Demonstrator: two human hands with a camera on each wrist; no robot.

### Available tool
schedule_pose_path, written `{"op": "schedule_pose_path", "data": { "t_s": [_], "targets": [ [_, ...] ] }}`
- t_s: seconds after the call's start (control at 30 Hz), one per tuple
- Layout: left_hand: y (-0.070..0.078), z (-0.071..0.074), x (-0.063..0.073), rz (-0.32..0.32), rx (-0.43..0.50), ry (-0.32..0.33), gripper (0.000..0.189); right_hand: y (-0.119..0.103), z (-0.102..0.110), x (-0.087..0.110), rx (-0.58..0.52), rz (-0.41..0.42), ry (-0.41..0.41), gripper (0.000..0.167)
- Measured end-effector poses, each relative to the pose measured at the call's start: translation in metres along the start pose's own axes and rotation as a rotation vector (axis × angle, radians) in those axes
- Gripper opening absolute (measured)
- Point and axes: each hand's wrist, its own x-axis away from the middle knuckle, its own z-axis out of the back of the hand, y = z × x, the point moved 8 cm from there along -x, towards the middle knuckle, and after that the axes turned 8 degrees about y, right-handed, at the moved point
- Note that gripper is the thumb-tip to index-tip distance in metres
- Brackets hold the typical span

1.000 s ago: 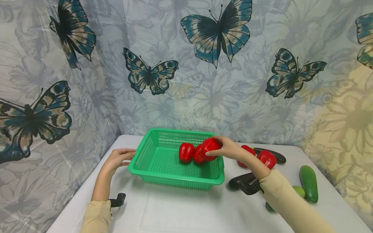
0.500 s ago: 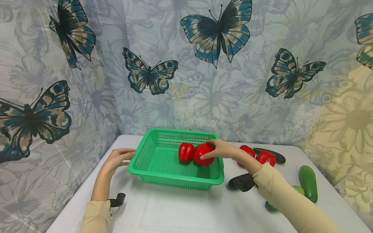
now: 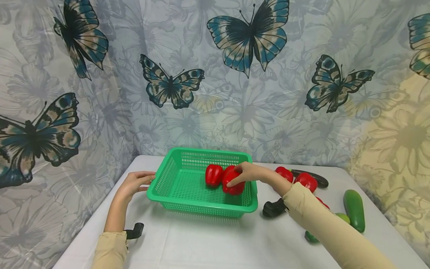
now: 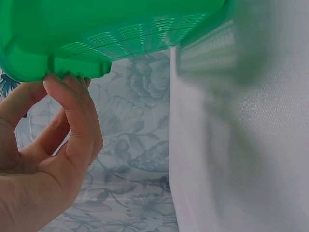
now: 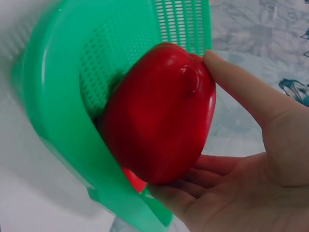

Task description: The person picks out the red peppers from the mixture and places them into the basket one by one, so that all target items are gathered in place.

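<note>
My right hand (image 3: 250, 173) grips a glossy red bell pepper (image 3: 234, 187) inside the right part of a green perforated plastic basket (image 3: 201, 206). The right wrist view shows the thumb on one side of that bell pepper (image 5: 159, 116) and the fingers on the other, over the basket's rim. Another red bell pepper (image 3: 214, 176) lies on the basket floor to its left. A further red one is mostly hidden behind the held pepper. My left hand (image 3: 136, 183) pinches the left rim of the basket; in the left wrist view its curled fingertips (image 4: 60, 87) touch the rim's underside.
Right of the basket, more red bell peppers (image 3: 306, 181) lie beside a dark eggplant (image 3: 317, 179). Another dark, elongated vegetable (image 3: 270, 210) is partly covered by the right wrist's gear. A long green zucchini (image 3: 354, 211) and smaller green pieces (image 3: 311, 237) lie further right. A butterfly-patterned curtain (image 3: 235, 119) hangs behind.
My right hand has lowered the red bell pepper into the basket, moving slightly left and nearer to me. The left hand has stayed at the rim.
</note>
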Motion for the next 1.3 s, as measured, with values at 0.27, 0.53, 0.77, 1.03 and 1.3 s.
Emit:
{"op": "schedule_pose_path", "data": {
  "t_s": [0.27,0.53,0.77,1.03,1.3],
  "targets": [
    [0.0,0.001,0.0,0.004,0.003,0.002,0.048,0.004,-0.003,-0.004,0.049,-0.059,-0.036,0.076],
    [-0.002,0.002,-0.001,0.009,0.002,0.008,0.05,0.005,-0.005,-0.008,0.087,-0.101,-0.048,0.075],
    [-0.004,0.002,-0.001,0.015,0.003,0.006,0.049,0.002,-0.007,-0.007,0.089,-0.082,-0.068,0.055],
    [0.0,0.001,0.0,0.014,0.004,0.001,0.049,0.003,-0.015,-0.007,0.085,-0.066,-0.092,0.048],
    [0.0,0.001,-0.001,0.013,0.01,0.001,0.048,0.005,-0.022,-0.01,0.086,-0.063,-0.084,0.043]
  ]
}}
